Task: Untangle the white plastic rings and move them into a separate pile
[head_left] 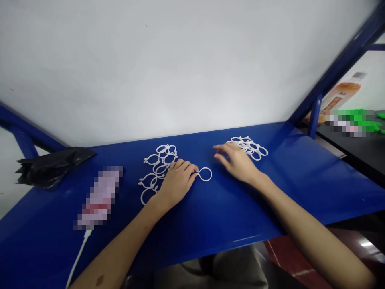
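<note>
My left hand (178, 181) rests on the blue table (210, 216) with its fingers curled, pinching a single white plastic ring (205, 174) that lies just right of the fingertips. Behind and left of that hand is a spread of several white rings (156, 166) laid flat. My right hand (237, 162) lies over the table with fingers stretched out flat, holding nothing; it sits just left of a smaller heap of white rings (251, 146).
A crumpled black bag (49, 166) lies at the table's far left. A blurred flat object (99, 198) with a white cable (78, 253) lies left of my arm. A bottle (338, 96) stands behind the blue frame post (314, 116) at right. A white wall is directly behind.
</note>
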